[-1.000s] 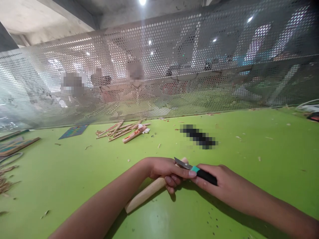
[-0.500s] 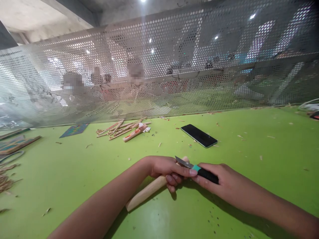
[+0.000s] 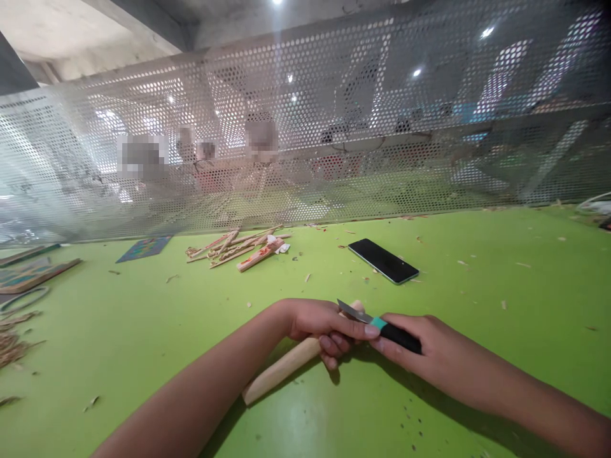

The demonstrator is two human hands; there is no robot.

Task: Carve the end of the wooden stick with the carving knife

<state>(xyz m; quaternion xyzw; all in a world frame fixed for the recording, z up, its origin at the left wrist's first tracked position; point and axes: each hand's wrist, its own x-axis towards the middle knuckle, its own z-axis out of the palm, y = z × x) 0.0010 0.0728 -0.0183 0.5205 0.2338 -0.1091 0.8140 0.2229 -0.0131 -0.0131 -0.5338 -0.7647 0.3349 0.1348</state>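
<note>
My left hand (image 3: 319,323) is wrapped round a pale wooden stick (image 3: 284,370), whose lower end slants toward the table near my left forearm. The stick's rounded far end pokes out beyond my fingers. My right hand (image 3: 415,346) grips a carving knife (image 3: 396,335) with a black and teal handle. Its bare blade points up and left, across the stick's far end and just above my left hand. My left thumb rests against the teal part of the handle, close to my right fingertips. The blade's contact with the wood cannot be made out.
A black phone (image 3: 383,260) lies beyond my hands on the green table (image 3: 191,343). Carved sticks (image 3: 233,247) are heaped at the back, beside a patterned card (image 3: 143,249). Wood shavings (image 3: 14,346) and boards (image 3: 41,275) lie left. A perforated metal screen (image 3: 305,140) stands behind; blurred people show through it.
Both hands, the stick and the knife keep nearly the same pose. The whole view has shifted very slightly.
</note>
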